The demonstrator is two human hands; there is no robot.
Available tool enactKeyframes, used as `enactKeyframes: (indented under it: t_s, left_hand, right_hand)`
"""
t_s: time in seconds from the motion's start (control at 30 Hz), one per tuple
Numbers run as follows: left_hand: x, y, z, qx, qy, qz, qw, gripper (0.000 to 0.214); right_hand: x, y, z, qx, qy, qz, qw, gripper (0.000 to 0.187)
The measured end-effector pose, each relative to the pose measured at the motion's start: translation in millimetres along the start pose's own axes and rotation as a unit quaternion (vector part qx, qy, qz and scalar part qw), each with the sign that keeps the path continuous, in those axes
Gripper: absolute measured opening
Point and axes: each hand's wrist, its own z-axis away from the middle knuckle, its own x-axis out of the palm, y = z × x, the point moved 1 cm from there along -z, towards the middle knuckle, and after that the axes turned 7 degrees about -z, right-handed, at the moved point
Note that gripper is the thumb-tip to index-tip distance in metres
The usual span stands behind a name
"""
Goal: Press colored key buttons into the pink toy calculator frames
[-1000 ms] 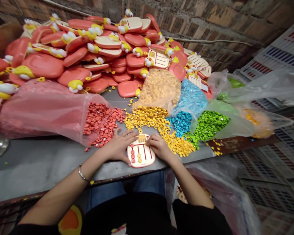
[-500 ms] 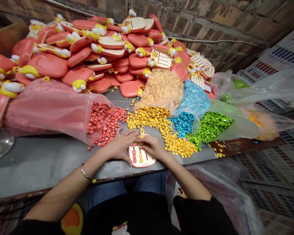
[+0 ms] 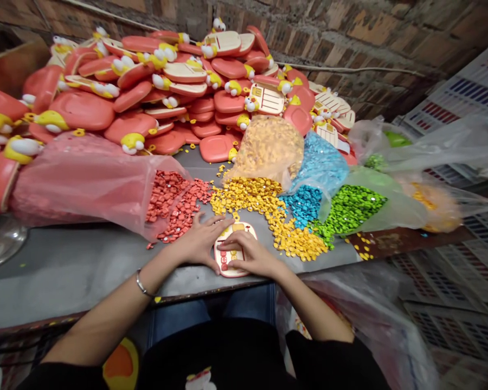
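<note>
A small cream board (image 3: 239,271) with a red rim and slots lies on the table before me. Red square pieces (image 3: 224,260) form a column on its left, with yellow pieces (image 3: 233,254) beside them, partly covered by my fingers. My left hand (image 3: 197,241) curves around the board's left side, thumb at the lower edge and fingers over the top, steadying it. My right hand (image 3: 252,254) reaches over the board from the right. Its fingertips are at the red column and its thumb is lower down, apart from them; I see nothing held between them.
Loose red pieces (image 3: 181,208) spill from a pink bag (image 3: 85,184). Beyond the board are yellow pieces (image 3: 301,241), blue pieces (image 3: 305,203) and green pieces (image 3: 355,208), spilling near their bags. Many red-backed boards (image 3: 81,108) are heaped against a brick wall (image 3: 350,38).
My right hand has moved down the board from its top, uncovering the upper part, and its fingers now reach the red column. My left hand stays at the left edge.
</note>
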Motion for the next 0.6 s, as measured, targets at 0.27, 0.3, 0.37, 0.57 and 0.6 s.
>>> enactKeyframes:
  t_s: [0.27,0.3,0.37,0.57,0.6]
  left_hand:
    - [-2.6,1.5,0.9,-0.006,-0.012,-0.003,1.0,0.112]
    - [-3.9,2.2,0.7,-0.008,-0.016,-0.003,1.0,0.112]
    - [-6.0,3.2,0.1,-0.012,-0.028,-0.002,1.0,0.112]
    - [-5.2,0.8,-1.4,-0.006,-0.041,-0.005,0.999,0.113]
    - [-4.6,0.2,-1.4,-0.004,-0.039,-0.007,0.999,0.112]
  right_hand:
    - [2.6,-2.2,35.6,0.003,0.063,-0.011,0.998,0.055]
    - [0.8,-1.7,43.3,-0.002,0.085,-0.022,0.996,0.05]
    - [-7.9,2.5,59.6,0.008,0.18,-0.024,0.983,0.033]
    - [-44.9,36.8,77.0,0.077,0.35,0.2,0.912,0.014]
    - [-48.0,43.3,72.4,0.079,0.332,0.24,0.909,0.015]
